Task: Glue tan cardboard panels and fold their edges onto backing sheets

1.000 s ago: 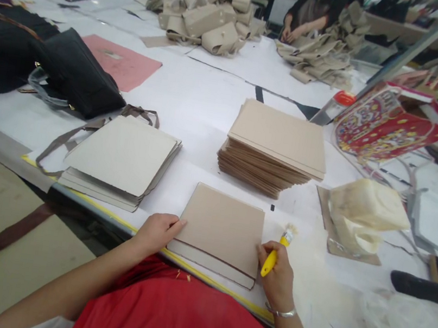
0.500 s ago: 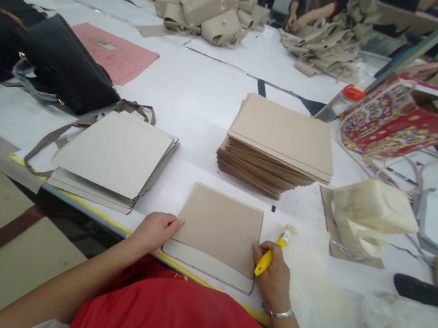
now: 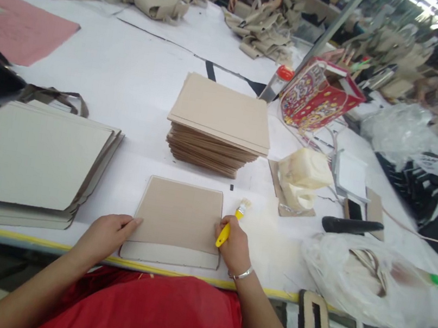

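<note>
Beige panel [image 3: 178, 215] laid touching my left hand [image 3: 108, 232], closure unclear; pale board [image 3: 170, 255] nearest me exposed; right hand [image 3: 234, 247] grips yellow-handled paintbrush [image 3: 223, 235]

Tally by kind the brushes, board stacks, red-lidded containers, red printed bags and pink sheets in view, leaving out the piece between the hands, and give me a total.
Yellow-handled brush, in the right hand: 1
Board stacks, a tan stack and a pale grey stack: 2
Red-lidded container: 1
Red printed bag: 1
Pink sheet: 1
Total: 6
</note>
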`<state>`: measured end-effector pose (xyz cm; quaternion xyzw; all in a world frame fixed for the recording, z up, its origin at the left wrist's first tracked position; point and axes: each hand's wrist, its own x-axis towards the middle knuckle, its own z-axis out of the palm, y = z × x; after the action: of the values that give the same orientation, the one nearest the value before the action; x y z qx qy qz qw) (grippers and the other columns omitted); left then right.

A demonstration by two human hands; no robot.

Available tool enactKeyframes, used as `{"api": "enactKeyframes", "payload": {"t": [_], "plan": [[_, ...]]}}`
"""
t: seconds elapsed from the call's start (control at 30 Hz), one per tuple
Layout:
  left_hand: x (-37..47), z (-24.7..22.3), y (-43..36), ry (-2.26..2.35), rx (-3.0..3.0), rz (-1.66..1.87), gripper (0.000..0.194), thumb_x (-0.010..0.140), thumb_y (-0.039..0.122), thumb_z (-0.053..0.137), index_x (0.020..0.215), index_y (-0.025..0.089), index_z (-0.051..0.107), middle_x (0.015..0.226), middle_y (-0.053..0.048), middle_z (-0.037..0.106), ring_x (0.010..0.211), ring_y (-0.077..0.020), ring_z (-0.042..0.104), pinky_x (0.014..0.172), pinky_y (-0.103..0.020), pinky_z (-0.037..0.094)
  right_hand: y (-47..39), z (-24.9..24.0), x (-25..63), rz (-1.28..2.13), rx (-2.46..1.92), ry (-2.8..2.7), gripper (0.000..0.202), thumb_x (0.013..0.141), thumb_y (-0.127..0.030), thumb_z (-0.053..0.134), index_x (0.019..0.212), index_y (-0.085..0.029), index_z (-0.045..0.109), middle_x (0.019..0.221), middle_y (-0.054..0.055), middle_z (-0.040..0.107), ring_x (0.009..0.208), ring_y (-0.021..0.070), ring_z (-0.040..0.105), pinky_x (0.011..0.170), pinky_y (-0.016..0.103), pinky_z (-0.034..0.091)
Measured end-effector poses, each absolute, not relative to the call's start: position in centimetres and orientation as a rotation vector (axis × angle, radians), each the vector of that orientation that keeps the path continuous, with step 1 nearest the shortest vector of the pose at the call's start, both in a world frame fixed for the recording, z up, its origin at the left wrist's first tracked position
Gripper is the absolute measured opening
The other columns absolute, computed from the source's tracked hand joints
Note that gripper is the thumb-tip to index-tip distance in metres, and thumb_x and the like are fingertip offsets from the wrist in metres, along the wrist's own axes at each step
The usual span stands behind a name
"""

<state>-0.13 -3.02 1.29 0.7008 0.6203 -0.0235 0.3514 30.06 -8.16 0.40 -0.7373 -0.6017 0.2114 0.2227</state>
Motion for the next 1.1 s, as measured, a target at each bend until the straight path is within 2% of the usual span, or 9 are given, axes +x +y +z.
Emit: {"api": "enactKeyframes", "payload": {"t": [0.47, 0.73, 1.1], "plan": [[0.0, 1.5, -2.8, 1.619, 1.855, -0.041, 0.048, 0.084, 0.051, 0.030, 0.061, 0.019, 0.059, 0.058, -0.003, 0.058, 0.061, -0.0168, 0.051, 0.057, -0.025, 0.029, -7.7, 1.0, 29.8, 0.560, -2.088, -1.744, 0.016, 0.084, -0.034, 0.043, 0.090, -0.021, 0.048, 0.070, 0.002, 0.060, 0.060, 0.0158, 0.056, 0.056, 0.024, 0.037], [-0.1, 1.9, -2.4, 1.620, 1.902, -0.015, 0.046, 0.085, 0.044, 0.034, 0.064, 0.018, 0.065, 0.061, -0.006, 0.062, 0.059, -0.0167, 0.050, 0.055, -0.026, 0.027, -7.3, 0.7, 29.9, 0.443, -2.140, -1.831, 0.023, 0.082, -0.042, 0.044, 0.090, -0.021, 0.048, 0.063, 0.002, 0.058, 0.054, 0.0168, 0.055, 0.052, 0.024, 0.034], [-0.4, 2.5, -2.1, 1.604, 1.972, -0.092, 0.045, 0.085, 0.045, 0.038, 0.067, 0.017, 0.068, 0.064, -0.007, 0.064, 0.061, -0.0179, 0.055, 0.054, -0.027, 0.028, -7.2, 0.9, 29.6, 0.407, -2.167, -1.874, 0.022, 0.081, -0.041, 0.046, 0.091, -0.021, 0.050, 0.063, 0.002, 0.058, 0.053, 0.0160, 0.053, 0.052, 0.024, 0.034]]}}
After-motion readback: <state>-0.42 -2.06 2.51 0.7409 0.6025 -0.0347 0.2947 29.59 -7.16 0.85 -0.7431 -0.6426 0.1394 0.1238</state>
